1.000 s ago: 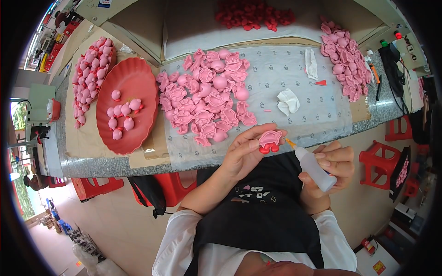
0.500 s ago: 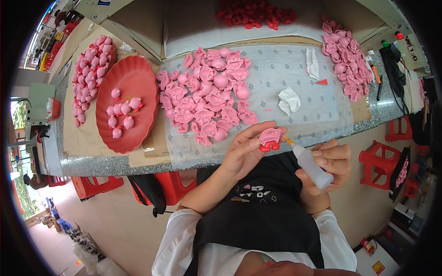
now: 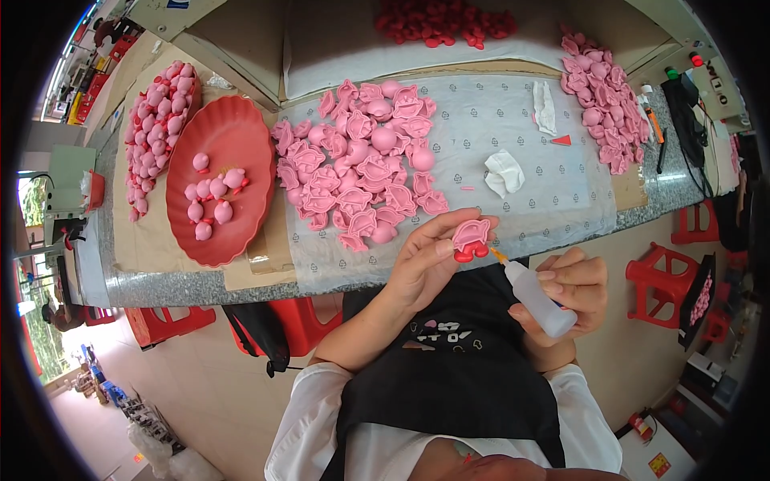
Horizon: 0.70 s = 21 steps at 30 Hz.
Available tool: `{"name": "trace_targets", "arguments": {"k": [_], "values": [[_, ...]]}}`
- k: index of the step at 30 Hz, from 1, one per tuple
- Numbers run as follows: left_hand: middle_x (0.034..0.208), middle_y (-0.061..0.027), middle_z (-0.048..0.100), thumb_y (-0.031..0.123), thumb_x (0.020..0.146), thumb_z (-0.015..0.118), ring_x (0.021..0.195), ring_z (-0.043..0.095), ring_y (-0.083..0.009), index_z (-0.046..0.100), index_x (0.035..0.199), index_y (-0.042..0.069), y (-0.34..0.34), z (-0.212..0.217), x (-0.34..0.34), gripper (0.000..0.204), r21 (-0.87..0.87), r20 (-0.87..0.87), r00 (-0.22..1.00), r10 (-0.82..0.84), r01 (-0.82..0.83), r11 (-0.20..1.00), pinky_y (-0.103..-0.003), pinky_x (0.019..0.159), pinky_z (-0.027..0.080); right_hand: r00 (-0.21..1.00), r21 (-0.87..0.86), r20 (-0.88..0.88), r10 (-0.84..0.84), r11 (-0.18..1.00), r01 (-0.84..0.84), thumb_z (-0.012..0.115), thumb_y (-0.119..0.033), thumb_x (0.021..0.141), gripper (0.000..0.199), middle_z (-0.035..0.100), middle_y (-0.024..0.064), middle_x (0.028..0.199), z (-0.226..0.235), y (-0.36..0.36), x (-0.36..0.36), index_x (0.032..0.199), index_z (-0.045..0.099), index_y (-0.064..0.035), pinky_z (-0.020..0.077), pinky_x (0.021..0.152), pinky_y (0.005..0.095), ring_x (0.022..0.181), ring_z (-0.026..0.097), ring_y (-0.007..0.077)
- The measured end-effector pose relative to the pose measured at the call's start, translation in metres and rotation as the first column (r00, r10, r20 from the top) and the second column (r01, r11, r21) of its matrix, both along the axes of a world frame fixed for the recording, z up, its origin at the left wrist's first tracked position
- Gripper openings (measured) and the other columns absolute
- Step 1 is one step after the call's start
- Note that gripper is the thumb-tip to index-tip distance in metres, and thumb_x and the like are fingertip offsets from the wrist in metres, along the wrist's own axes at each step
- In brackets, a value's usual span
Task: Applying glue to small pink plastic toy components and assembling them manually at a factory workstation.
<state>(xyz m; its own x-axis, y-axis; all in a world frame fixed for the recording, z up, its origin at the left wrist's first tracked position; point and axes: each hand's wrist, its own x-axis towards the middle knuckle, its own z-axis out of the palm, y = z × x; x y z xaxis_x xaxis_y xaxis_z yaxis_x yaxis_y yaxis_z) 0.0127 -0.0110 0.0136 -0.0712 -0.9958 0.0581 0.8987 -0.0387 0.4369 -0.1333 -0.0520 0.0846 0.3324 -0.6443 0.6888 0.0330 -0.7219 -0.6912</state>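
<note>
Pink piece: I have the pink piece (image 3: 472, 233) over the near edge of the worktop (image 3: 192, 290), above the apron (image 3: 449, 389); its hollow, rimmed side is turned up toward my camera.
Its long axis: slanted in my view, right end higher, left end lower, beside the thumb.
Red lobes: the rounded red lobes (image 3: 471, 252) sit along the piece's near side, facing the apron.
Left hand: the left hand (image 3: 425, 260) pinches the piece between thumb and fingers.
Right hand: the right hand (image 3: 576, 293) has its fingers curled around the bottle (image 3: 536, 297).
Bottle's long axis: diagonal, base down and right, neck up and left.
Orange nozzle: the orange nozzle (image 3: 499, 256) points at the red lobes, just beside them; I cannot tell whether it touches.
Bottle marking: I catch a speck of blue by the fingers, unreadable.
Sheet print: small dark symbols repeat across the white sheet (image 3: 561, 188), too small for me to make out.
Apron print: pale shapes in a cluster on the chest.
Sticker: I see a red-and-yellow sticker (image 3: 659, 465) at lower right, its writing too small.
Nearby: a heap of pink pieces (image 3: 361, 164) lies on the sheet; left of it stands a scalloped red dish (image 3: 241, 140).
</note>
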Motion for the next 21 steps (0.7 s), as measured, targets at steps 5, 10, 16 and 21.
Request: {"name": "trace_targets", "arguments": {"k": [5,10,16,21], "values": [[0.110,-0.0193,0.046,0.020,0.074,0.052,0.100,0.045,-0.0288,0.041,0.113,0.002,0.0005,0.0021,-0.0014,0.045,0.081,0.008,1.000,0.010,-0.011,0.997,-0.039,0.090,0.030,1.000,-0.013,0.012,-0.010,1.000,0.010,0.074,-0.015,0.055,0.037,0.044,0.0052,0.073,-0.0042,-0.0020,0.0021,0.079,0.047,-0.0063,0.0382,0.048,0.0210,0.054,0.042,0.0120],[0.110,-0.0194,0.045,0.021,0.073,0.053,0.098,0.045,-0.0294,0.040,0.114,0.002,-0.0002,0.0019,-0.0014,0.046,0.092,-0.032,0.999,-0.005,0.008,0.996,-0.039,0.089,0.031,0.999,-0.012,0.021,-0.043,0.999,0.043,0.074,-0.016,0.055,0.038,0.044,0.0052,0.072,-0.0052,-0.0036,0.0011,0.078,0.046,-0.0061,0.0387,0.047,0.0207,0.053,0.041,0.0114],[0.113,-0.0207,0.042,0.018,0.078,0.048,0.105,0.043,-0.0260,0.038,0.114,-0.002,-0.0019,-0.0010,-0.0002,0.043,0.000,-0.139,0.990,-0.033,0.033,0.999,-0.036,0.092,0.028,0.993,0.052,0.115,0.037,0.998,-0.043,0.077,-0.009,0.050,0.044,0.047,0.0069,0.079,-0.0047,-0.0033,-0.0025,0.083,0.048,-0.0070,0.0435,0.051,0.0220,0.059,0.048,0.0141],[0.113,-0.0206,0.042,0.019,0.078,0.048,0.105,0.043,-0.0262,0.038,0.114,-0.002,-0.0012,-0.0022,0.0001,0.043,0.002,-0.135,0.990,-0.037,0.038,0.999,-0.036,0.093,0.028,0.997,0.049,0.078,0.028,0.998,-0.032,0.077,-0.010,0.052,0.043,0.046,0.0073,0.079,-0.0062,-0.0030,-0.0020,0.082,0.047,-0.0069,0.0437,0.051,0.0213,0.058,0.047,0.0136]]}}
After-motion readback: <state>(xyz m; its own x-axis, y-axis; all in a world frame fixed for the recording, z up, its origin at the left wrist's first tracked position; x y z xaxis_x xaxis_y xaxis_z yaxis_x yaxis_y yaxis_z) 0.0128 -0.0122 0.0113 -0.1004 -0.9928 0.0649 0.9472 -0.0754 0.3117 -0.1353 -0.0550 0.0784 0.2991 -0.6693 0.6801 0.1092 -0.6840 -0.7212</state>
